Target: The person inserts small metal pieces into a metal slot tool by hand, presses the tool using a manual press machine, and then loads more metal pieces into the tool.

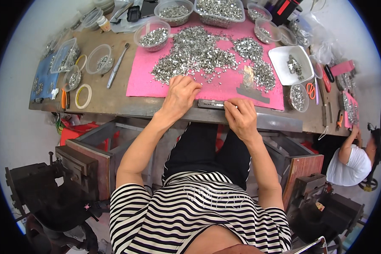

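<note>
Many small silvery metal pieces (194,48) lie heaped on a pink mat (142,80). My left hand (180,95) hovers over the mat's near edge, its thumb and fingertips pinched together; anything between them is too small to make out. A narrow dark metal fixture (211,104) lies along the table's front edge, with a few shiny bits at its right part. My right hand (242,116) has its curled fingertips closed on the fixture's right end. Flat grey strips (253,95) and a bundle of thin pins (248,80) rest on the mat beyond that hand.
Plastic tubs of metal pieces (154,38) ring the mat. A white tray (279,57) stands right, near orange-handled scissors (310,91). Left are a brush (118,65) and a tape roll (83,96). Dark machines (55,186) flank me; another person (349,163) sits at far right.
</note>
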`<act>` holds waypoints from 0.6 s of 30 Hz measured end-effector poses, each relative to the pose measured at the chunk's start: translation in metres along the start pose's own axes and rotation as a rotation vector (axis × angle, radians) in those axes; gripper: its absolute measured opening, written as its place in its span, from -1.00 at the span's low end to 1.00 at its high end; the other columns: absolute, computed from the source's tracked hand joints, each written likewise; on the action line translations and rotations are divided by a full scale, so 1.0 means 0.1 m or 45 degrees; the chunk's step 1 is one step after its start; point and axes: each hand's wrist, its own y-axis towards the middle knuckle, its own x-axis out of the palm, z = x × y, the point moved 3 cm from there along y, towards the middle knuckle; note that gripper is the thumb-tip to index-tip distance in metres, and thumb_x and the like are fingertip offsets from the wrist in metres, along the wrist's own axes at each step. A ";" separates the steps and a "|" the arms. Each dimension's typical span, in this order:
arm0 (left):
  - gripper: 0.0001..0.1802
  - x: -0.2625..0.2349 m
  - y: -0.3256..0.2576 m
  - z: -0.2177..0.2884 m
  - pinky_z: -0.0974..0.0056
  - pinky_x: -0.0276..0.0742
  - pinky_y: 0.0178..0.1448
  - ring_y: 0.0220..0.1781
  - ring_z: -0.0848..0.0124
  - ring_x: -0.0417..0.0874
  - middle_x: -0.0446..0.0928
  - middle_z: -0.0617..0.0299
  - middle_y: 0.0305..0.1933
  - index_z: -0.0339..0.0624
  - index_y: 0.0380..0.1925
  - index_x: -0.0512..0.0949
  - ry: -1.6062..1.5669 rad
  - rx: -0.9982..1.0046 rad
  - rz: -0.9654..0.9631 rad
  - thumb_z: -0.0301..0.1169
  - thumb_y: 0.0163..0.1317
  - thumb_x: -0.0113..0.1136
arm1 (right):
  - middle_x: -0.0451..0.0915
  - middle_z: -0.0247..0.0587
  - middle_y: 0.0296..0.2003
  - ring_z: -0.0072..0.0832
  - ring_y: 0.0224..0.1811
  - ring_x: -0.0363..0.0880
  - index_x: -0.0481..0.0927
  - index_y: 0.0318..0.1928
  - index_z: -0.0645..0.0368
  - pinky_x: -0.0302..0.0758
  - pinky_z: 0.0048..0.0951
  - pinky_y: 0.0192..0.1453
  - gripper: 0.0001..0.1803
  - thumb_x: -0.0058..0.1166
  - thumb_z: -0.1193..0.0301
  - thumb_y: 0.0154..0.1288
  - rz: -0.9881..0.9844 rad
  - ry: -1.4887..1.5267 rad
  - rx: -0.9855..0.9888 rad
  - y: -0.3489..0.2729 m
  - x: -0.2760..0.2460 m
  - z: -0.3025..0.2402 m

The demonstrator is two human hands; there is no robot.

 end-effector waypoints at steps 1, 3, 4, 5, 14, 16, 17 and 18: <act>-0.88 -0.01 0.00 0.00 0.10 0.36 0.12 -0.10 0.18 0.55 0.53 0.21 -0.28 -0.14 -0.28 0.67 -0.005 0.001 -0.011 -0.52 0.17 0.36 | 0.65 -0.25 -0.24 -0.28 -0.20 0.61 0.68 -0.19 0.21 0.47 -0.25 -0.10 -0.79 0.35 0.57 0.13 -0.065 0.001 -0.022 0.03 -0.03 0.00; -0.89 -0.03 -0.01 -0.02 0.10 0.36 0.12 -0.09 0.18 0.55 0.53 0.21 -0.28 -0.14 -0.28 0.67 -0.004 -0.001 -0.017 -0.51 0.17 0.37 | 0.66 -0.23 -0.24 -0.26 -0.21 0.62 0.68 -0.19 0.21 0.48 -0.25 -0.12 -0.79 0.35 0.58 0.13 -0.129 0.004 -0.050 0.08 -0.07 0.02; -0.89 -0.04 -0.02 -0.03 0.10 0.35 0.12 -0.09 0.19 0.55 0.52 0.21 -0.28 -0.14 -0.28 0.67 0.006 0.001 -0.025 -0.50 0.17 0.38 | 0.66 -0.22 -0.23 -0.26 -0.21 0.62 0.68 -0.18 0.21 0.48 -0.25 -0.11 -0.80 0.34 0.57 0.15 -0.182 0.087 -0.025 0.11 -0.07 0.06; -0.89 -0.04 -0.02 -0.03 0.10 0.34 0.13 -0.09 0.20 0.54 0.52 0.22 -0.28 -0.13 -0.29 0.67 0.012 0.006 -0.034 -0.48 0.17 0.38 | 0.66 -0.21 -0.23 -0.26 -0.20 0.62 0.68 -0.17 0.21 0.48 -0.26 -0.11 -0.80 0.34 0.56 0.16 -0.235 0.165 0.003 0.14 -0.07 0.09; -0.88 -0.02 0.03 0.04 0.12 0.33 0.13 -0.14 0.25 0.55 0.53 0.26 -0.31 -0.10 -0.29 0.66 0.124 0.020 -0.006 -0.46 0.17 0.40 | 0.53 -0.06 -0.36 -0.08 -0.25 0.57 0.69 -0.13 0.24 0.50 -0.10 -0.14 -0.81 0.28 0.47 0.25 -0.304 0.237 0.074 0.65 0.62 0.34; -0.88 -0.02 0.03 0.05 0.12 0.34 0.12 -0.14 0.23 0.55 0.54 0.24 -0.31 -0.11 -0.27 0.65 0.124 0.006 -0.003 -0.47 0.19 0.39 | 0.60 -0.07 -0.29 -0.07 -0.16 0.62 0.66 -0.17 0.21 0.52 -0.08 -0.06 -0.86 0.24 0.47 0.27 -0.407 0.241 0.157 0.63 0.69 0.39; -0.88 -0.02 0.03 0.06 0.11 0.36 0.11 -0.14 0.22 0.56 0.54 0.22 -0.30 -0.13 -0.26 0.64 0.123 -0.015 0.002 -0.48 0.20 0.37 | 0.60 -0.07 -0.29 -0.07 -0.16 0.62 0.66 -0.17 0.21 0.52 -0.08 -0.06 -0.86 0.24 0.47 0.27 -0.409 0.240 0.159 0.63 0.67 0.37; -0.88 -0.01 0.02 0.08 0.11 0.36 0.11 -0.14 0.22 0.56 0.54 0.22 -0.30 -0.13 -0.26 0.64 0.119 -0.016 0.000 -0.48 0.20 0.37 | 0.59 -0.05 -0.33 -0.09 -0.24 0.62 0.63 -0.20 0.25 0.52 -0.13 -0.15 -0.88 0.24 0.49 0.27 -0.364 0.320 0.189 0.63 0.61 0.37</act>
